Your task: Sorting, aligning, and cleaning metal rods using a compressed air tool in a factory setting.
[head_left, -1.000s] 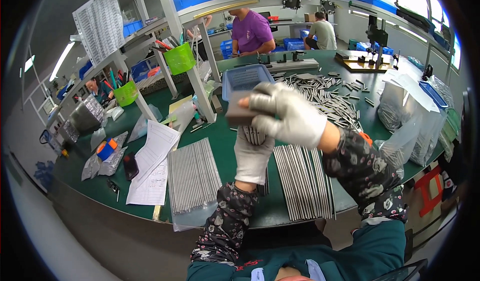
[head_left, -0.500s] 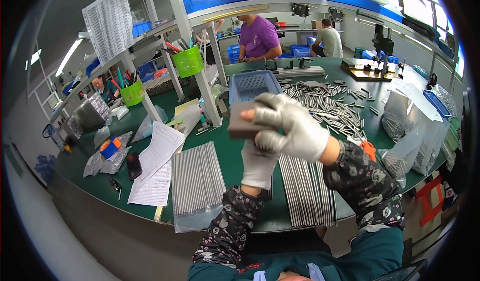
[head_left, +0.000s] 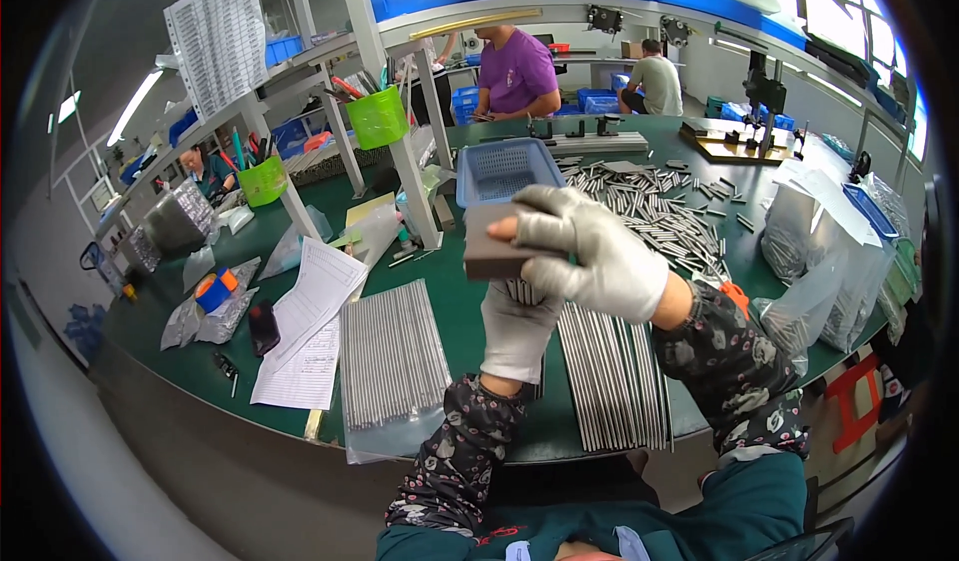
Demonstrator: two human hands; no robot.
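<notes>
My right hand [head_left: 604, 261], in a white glove with bare fingertips, is closed on a dark brown rectangular block [head_left: 492, 254]. Just beneath the block, my left hand [head_left: 517, 333], gloved as well, is wrapped round a bundle of thin metal rods [head_left: 520, 291]. Their upper ends show between the block and the glove; whether they touch the block I cannot tell. To the right of the left hand, long bare metal rods [head_left: 611, 381] lie side by side on the green table. On its left, more rods [head_left: 395, 356] lie in a row on clear plastic.
Behind my hands stands a blue basket [head_left: 507, 166], with a heap of short metal pins [head_left: 664, 211] beside it. Papers [head_left: 310, 311] and a phone [head_left: 264, 327] lie at left. Plastic bags [head_left: 819, 261] stand at right. A shelf post [head_left: 412, 176] rises near the basket.
The block and my right hand have shifted slightly right. The rod ends above my left glove now show more clearly.
</notes>
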